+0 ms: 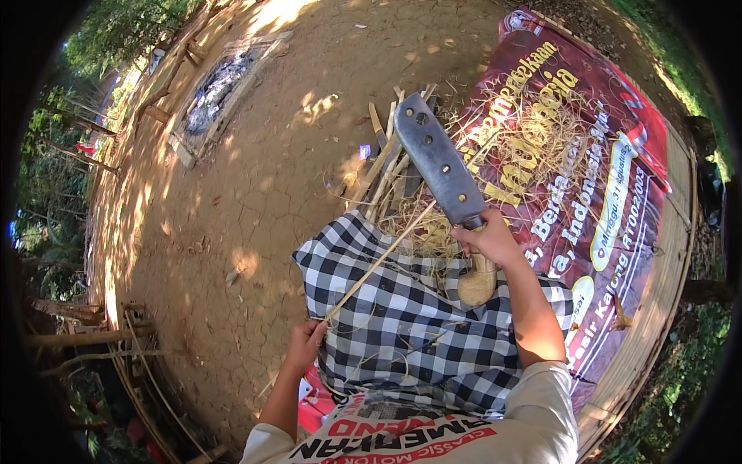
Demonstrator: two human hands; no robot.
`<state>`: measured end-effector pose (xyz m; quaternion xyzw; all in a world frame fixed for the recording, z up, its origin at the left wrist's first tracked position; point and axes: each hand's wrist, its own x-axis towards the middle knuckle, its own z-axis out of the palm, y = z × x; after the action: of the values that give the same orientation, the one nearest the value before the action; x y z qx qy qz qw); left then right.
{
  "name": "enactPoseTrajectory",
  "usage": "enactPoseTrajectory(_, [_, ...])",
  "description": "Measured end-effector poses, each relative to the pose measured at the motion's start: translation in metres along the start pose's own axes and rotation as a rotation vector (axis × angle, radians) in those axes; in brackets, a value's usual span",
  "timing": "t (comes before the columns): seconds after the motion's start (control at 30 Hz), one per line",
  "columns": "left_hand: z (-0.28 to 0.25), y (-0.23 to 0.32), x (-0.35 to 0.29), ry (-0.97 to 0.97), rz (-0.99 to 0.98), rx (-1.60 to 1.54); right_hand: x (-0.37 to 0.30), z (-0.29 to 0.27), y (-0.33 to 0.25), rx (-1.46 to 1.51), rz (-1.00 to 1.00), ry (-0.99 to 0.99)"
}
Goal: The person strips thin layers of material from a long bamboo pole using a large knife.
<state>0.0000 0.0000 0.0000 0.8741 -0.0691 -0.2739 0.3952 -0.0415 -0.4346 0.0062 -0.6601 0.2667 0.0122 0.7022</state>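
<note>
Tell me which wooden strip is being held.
The long, thin strip slanting over the checkered cloth, its near end in the left hand; the other strips lie piled beyond.

In the centre of the frame, your cleaver (442,158) has a blue-grey blade dotted with gold and dark spots, and a tan handle (478,284). Your thin strip (379,263) is straw-yellow. Lower centre, your cloth (410,325) is checked black, white and grey; your shirt (537,410) is off-white, printed black and red. To the right, the banner (610,100) is maroon with yellow and white lettering.
</note>
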Motion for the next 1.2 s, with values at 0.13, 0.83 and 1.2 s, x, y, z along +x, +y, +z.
enactPoseTrajectory(0.13, [0.003,-0.008,0.001,-0.005,0.033,-0.048,-0.004,-0.004,-0.001,0.018,0.004,0.070])
enactPoseTrajectory(0.83, [0.032,-0.031,-0.001,0.470,0.377,0.611,-0.056,0.013,0.001,-0.030,0.243,-0.062])
enactPoseTrajectory(1.2, [0.030,-0.032,0.001,0.490,0.424,0.635,-0.065,0.041,0.016,-0.225,0.098,0.049])
